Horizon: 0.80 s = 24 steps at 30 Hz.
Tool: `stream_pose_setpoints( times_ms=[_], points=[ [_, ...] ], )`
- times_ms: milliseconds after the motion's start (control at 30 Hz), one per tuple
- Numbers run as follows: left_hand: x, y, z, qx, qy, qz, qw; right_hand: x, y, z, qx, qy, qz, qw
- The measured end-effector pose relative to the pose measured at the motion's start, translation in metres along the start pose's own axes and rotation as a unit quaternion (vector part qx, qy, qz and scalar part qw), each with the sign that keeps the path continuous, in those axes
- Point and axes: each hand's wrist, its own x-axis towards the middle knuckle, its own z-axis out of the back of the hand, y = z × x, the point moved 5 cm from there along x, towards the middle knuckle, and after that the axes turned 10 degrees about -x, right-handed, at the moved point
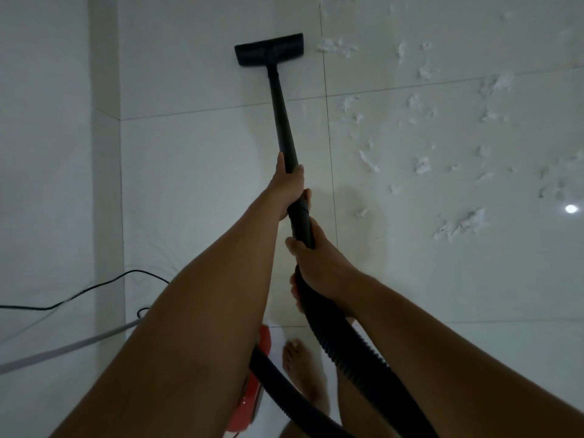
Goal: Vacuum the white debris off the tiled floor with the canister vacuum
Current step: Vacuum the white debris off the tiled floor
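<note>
– On the left-hand tile (pixel 189 58): floor head (pixel 269 49) flat, white debris (pixel 458 221) scattered right of it, nearest clump just beside.
– Hands?
– Left hand (pixel 289 188) wrapped round wand (pixel 281 112), right hand (pixel 319 263) clenched on hose (pixel 347 346) end. Red canister (pixel 257 384), probably, behind left arm (pixel 205 311); black cable (pixel 94 289) near wall (pixel 41 153).

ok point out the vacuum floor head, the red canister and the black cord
floor head (pixel 269 49): head view, middle of its top face
red canister (pixel 254 396): head view, its red shell
black cord (pixel 132 271): head view, top of its arch on the floor
</note>
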Motion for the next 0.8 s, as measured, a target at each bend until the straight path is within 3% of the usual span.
stream_pose_setpoints(
  times_ms=[133,300,800],
  points=[
    [-0.004,0.044,0.015,-0.042,0.011,-0.008,0.999,0.004,-0.041,-0.019,-0.022,-0.009,0.015,1.0],
    [-0.007,0.079,0.035,0.059,-0.011,-0.048,0.997,0.009,-0.081,-0.046,-0.052,-0.018,0.021,0.998],
    [-0.083,0.163,0.038,0.147,-0.016,-0.019,0.989,-0.058,-0.163,-0.073,-0.105,-0.043,0.02,0.993]
  ],
)
